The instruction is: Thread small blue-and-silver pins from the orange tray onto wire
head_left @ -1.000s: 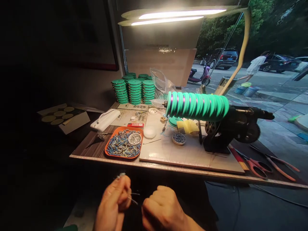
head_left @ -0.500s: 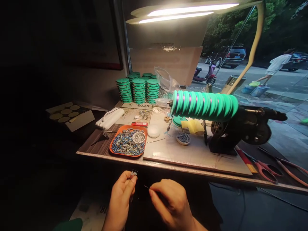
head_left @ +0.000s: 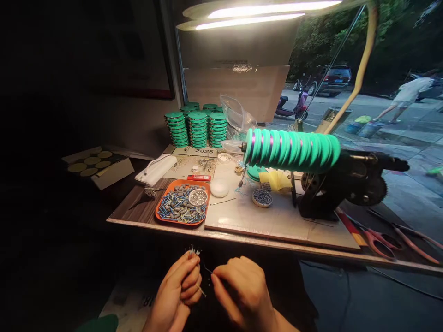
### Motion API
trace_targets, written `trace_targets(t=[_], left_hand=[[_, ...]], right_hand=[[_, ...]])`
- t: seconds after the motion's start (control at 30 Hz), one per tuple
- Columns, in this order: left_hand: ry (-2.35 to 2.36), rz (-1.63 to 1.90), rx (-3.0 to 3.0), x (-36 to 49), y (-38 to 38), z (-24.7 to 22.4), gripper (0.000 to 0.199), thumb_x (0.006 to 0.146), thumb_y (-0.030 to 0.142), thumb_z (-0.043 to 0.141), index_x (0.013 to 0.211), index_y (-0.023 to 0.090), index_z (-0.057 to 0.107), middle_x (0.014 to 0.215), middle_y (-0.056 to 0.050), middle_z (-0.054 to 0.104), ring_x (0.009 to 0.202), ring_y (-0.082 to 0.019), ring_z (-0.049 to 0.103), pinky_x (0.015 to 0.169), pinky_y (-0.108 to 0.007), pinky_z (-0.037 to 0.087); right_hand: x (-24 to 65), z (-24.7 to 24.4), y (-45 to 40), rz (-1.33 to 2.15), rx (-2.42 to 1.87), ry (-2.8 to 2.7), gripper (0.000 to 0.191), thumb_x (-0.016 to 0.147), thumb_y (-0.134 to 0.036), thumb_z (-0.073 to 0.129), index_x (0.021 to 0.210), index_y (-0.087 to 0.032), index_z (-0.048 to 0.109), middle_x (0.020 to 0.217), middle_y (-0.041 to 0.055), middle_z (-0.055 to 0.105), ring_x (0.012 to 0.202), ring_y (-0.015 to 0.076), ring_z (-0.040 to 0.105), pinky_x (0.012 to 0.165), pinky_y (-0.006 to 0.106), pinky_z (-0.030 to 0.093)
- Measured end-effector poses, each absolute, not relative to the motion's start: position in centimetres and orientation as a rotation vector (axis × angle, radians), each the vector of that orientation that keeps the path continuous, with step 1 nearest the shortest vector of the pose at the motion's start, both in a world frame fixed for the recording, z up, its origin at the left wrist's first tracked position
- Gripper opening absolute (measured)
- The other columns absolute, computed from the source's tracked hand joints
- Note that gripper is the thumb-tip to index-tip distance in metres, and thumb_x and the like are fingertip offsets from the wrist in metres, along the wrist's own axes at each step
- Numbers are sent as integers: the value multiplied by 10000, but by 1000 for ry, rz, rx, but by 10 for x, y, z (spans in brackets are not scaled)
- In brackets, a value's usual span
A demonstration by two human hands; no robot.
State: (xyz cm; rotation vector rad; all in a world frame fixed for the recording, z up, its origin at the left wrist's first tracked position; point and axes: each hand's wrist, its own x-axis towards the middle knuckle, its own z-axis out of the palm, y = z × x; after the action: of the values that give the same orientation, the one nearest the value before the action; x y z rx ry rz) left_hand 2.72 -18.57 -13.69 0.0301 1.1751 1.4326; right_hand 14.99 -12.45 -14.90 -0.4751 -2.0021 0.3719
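Note:
Below the table's front edge, my left hand (head_left: 178, 288) is closed round a small bundle of thin pale pieces (head_left: 194, 251), whose tips stick up above the thumb. Another thin piece juts from under its fingers. To the right, my right hand (head_left: 242, 288) pinches a fine wire-like piece (head_left: 207, 269) between thumb and forefinger, its end pointing towards the bundle. The hands do not touch. Beyond them, an orange tray (head_left: 158, 216) holds many blue and grey small cylinders and a round dish of silvery bits (head_left: 198, 197).
Green discs line a spindle (head_left: 290, 150) on a black geared stand (head_left: 320, 198). Stacked green spools (head_left: 198, 129) stand behind. A dish of dark beads (head_left: 262, 198), scissors (head_left: 380, 242) and pliers (head_left: 415, 235) lie on the table. A person (head_left: 411, 94) is outside.
My left hand has turned, showing more curled fingers and a thin piece below them. The bundle's tips are more spread. My right hand has shifted slightly left. The person outside has moved right.

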Motion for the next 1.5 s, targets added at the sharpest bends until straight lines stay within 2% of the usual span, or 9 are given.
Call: trace_targets(t=[0.2, 0.53, 0.73, 0.87, 1.03, 1.2, 1.5], left_hand=[[977, 1396, -194, 28, -182, -133, 476, 387, 230, 882, 557, 140, 447, 359, 122, 309, 354, 14, 126, 370, -157, 66], [918, 1356, -286, 28, -185, -130, 468, 345, 180, 889, 525, 135, 460, 327, 119, 317, 328, 16, 143, 358, -153, 72], [1083, 1438, -57, 37, -186, -129, 417, 463, 287, 862, 643, 121, 524, 385, 123, 332, 350, 24, 177, 369, -136, 95], [1103, 1467, -25, 36, -187, -133, 403, 492, 287, 851, 632, 122, 511, 401, 118, 342, 350, 26, 186, 368, -134, 102], [887, 1403, -269, 30, -185, -140, 429, 404, 202, 877, 543, 127, 478, 351, 124, 296, 319, 21, 157, 345, -145, 69], [821, 1409, -358, 30, -183, -138, 372, 411, 129, 859, 520, 107, 504, 355, 121, 273, 315, 19, 165, 349, -146, 66], [849, 1383, -295, 29, -185, -138, 406, 430, 162, 853, 530, 129, 462, 381, 133, 228, 334, 15, 133, 339, -142, 86]], right_hand=[[150, -151, -125, 334, -474, -2028, 176, 810, -116, 479, 652, -138, 554, 520, -14, 487, 513, 60, 379, 553, 229, 204], [149, -149, -122, 246, -557, -2015, 185, 809, -113, 493, 635, -145, 547, 504, -16, 455, 511, 70, 345, 561, 236, 191], [145, -149, -119, 204, -617, -2039, 227, 821, -127, 476, 599, -153, 516, 507, -16, 447, 522, 80, 336, 570, 244, 175], [146, -149, -120, 209, -592, -2028, 221, 805, -113, 488, 587, -151, 506, 499, -15, 431, 523, 80, 324, 571, 245, 169], [147, -154, -122, 161, -431, -2030, 233, 788, -132, 487, 556, -153, 487, 462, -12, 361, 511, 85, 242, 562, 245, 142], [147, -155, -124, 139, -433, -2041, 243, 786, -134, 491, 544, -153, 475, 460, -8, 365, 513, 87, 237, 558, 245, 140], [146, -155, -123, 142, -469, -2039, 249, 795, -129, 477, 546, -149, 488, 461, -11, 360, 513, 84, 246, 562, 249, 140]])
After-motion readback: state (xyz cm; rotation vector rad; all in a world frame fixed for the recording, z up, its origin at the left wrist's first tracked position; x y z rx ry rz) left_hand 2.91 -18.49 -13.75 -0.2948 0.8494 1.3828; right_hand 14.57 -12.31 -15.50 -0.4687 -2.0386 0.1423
